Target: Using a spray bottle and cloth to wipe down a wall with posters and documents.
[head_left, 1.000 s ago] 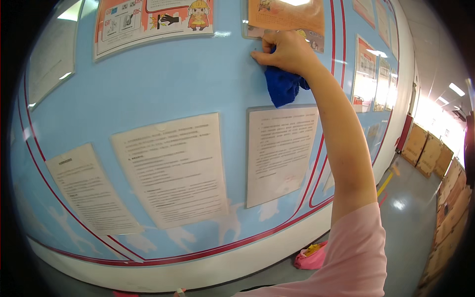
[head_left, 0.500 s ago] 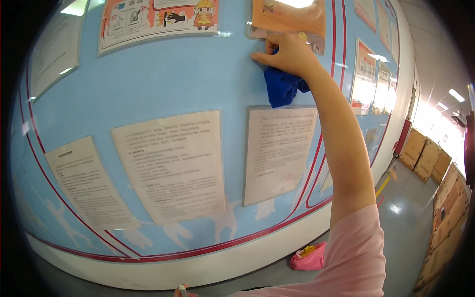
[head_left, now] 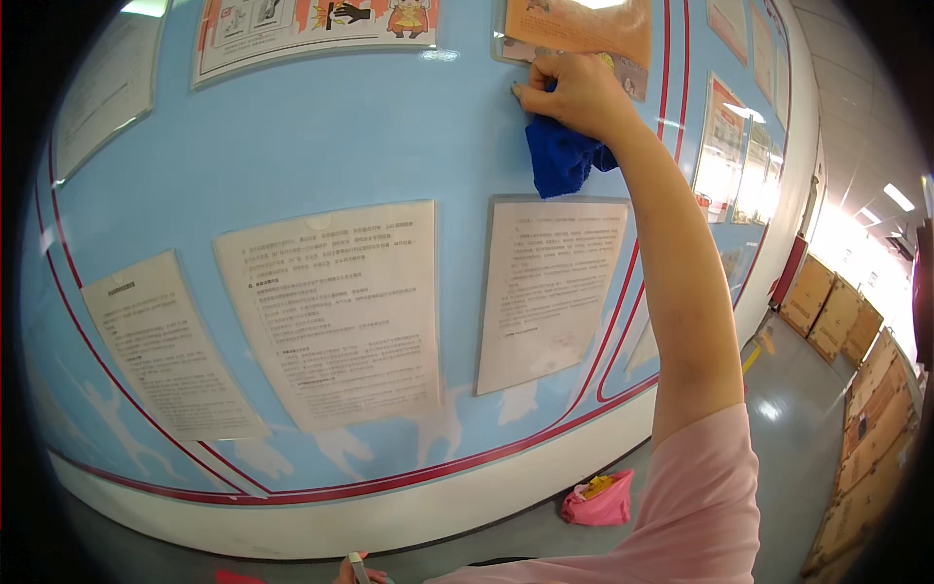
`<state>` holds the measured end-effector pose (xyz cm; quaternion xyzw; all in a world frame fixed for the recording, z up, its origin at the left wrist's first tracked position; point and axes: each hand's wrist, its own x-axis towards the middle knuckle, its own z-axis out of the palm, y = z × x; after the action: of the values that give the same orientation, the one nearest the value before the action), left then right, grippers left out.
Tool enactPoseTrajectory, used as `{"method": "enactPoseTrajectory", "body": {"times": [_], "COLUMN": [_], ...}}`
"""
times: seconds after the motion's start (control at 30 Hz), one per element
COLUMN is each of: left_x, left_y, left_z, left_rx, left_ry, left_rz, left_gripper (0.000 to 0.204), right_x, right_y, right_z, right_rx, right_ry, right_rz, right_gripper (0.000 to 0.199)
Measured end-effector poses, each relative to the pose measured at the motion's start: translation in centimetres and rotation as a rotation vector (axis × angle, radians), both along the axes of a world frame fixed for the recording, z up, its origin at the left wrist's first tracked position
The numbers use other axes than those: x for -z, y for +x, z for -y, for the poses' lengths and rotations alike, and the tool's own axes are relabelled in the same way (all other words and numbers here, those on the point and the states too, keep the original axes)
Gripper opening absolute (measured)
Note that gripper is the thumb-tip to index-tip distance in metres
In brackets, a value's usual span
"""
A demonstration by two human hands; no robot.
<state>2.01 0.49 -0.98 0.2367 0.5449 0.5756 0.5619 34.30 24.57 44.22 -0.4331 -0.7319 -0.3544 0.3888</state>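
Observation:
My right hand (head_left: 576, 92) reaches up the light blue wall board (head_left: 331, 136), its fingers closed on a bunched blue cloth (head_left: 561, 161). The cloth hangs below the fingers. Beside my knuckles is the lower edge of an orange poster (head_left: 584, 31) in a clear sleeve. A printed sheet (head_left: 552, 292) in another clear sleeve is mounted beneath the cloth. At the bottom edge my left hand (head_left: 346, 572) shows only in part, closed on a narrow light grey object (head_left: 360, 566) whose kind I cannot make out.
More sleeved sheets (head_left: 336, 311) and a picture poster (head_left: 316, 34) cover the board. On the grey floor below lies a pink bag (head_left: 598, 501) with something yellow in it. Large brown cartons (head_left: 871, 419) stand along the right side.
My right hand, still gripping the blue cloth, has shifted slightly along the orange poster's lower edge. The whole view has moved a little, and a red patch now shows at the bottom left.

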Motion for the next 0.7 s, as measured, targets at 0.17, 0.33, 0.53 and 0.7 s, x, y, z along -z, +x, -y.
{"method": "enactPoseTrajectory", "body": {"times": [0.17,0.33,0.53,0.7], "left_x": [0.3,1.0,0.8,-0.4], "left_y": [-0.3,-0.7,-0.9,-1.1], "left_z": [-0.3,-0.1,-0.5,-1.3], "left_rx": [-0.036,-0.087,-0.022,0.014], "left_ry": [-0.069,-0.098,-0.099,-0.240], "left_rz": [0.140,0.134,0.103,0.255], "left_gripper": [0.043,0.043,0.044,0.043], "right_x": [0.3,0.3,0.6,0.7], "right_y": [-0.4,0.0,0.0,0.0], "right_z": [0.9,0.6,0.4,-0.2], "right_rx": [-0.001,0.014,0.009,0.001], "right_ry": [-0.032,-0.011,0.057,0.109], "right_rz": [-0.017,0.029,0.078,0.008], "right_gripper": [0.030,0.034,0.028,0.026]}}
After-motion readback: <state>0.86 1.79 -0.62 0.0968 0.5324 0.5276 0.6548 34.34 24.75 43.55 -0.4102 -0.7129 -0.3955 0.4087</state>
